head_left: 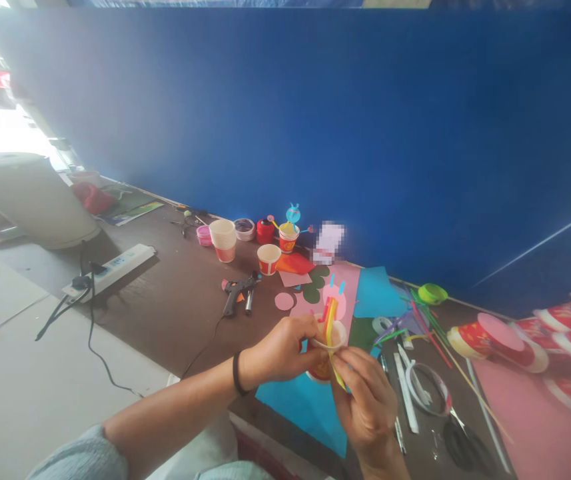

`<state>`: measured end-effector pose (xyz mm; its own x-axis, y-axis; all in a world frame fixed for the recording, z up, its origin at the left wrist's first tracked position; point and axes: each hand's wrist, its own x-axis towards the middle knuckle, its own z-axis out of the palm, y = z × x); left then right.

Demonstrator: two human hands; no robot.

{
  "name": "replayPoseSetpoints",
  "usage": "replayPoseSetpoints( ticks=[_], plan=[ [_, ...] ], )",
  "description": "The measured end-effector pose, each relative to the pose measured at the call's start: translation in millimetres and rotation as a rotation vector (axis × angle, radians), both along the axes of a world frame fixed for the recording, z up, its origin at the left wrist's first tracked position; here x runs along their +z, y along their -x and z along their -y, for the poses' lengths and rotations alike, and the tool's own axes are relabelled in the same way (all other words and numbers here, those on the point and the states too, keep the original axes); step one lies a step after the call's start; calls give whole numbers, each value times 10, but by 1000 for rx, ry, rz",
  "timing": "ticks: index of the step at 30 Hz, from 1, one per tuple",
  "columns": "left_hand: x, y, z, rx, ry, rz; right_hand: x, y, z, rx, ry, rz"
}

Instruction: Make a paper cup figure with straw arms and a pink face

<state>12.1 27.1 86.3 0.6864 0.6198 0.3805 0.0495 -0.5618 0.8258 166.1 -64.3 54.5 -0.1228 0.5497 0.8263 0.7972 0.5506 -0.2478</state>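
A red and white paper cup (319,371) is between my hands, above a sheet of blue paper (301,410). My left hand (289,343) is closed, pinching the cup's rim on the left side. My right hand (366,393) has its fingers pressed together on a yellow strip (332,317) at the cup's near right side. Part of this strip rises above the rim, and its lower end shows by my right fingers. A small pink strip (324,310) stands beside it. My fingers hide where the yellow strip meets the cup wall.
A glue gun (238,293), stacked paper cups (223,241) and a decorated cup (288,238) stand farther back. Scissors (460,433), tape (429,390) and coloured sticks lie right, near more red cups (490,343). A power strip (110,272) is left; a blue panel (315,120) borders the table.
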Motion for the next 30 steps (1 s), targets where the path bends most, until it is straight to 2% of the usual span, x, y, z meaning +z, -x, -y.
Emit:
replayPoseSetpoints(
  ticks=[7,14,19,26,30],
  plan=[
    [72,-23,16,4,-36,32,52,153,-24,-80,56,-266],
    [9,-15,-32,-2,66,-3,8,86,-54,-32,0,-109],
    [3,-5,-72,-36,115,-16,-6,72,-59,-13,-18,-93],
    [59,21,-84,-81,89,20,15,80,-53,-4,-33,-106],
    [54,16,-67,-62,36,45,49,119,-35,-28,17,-146]
  ],
)
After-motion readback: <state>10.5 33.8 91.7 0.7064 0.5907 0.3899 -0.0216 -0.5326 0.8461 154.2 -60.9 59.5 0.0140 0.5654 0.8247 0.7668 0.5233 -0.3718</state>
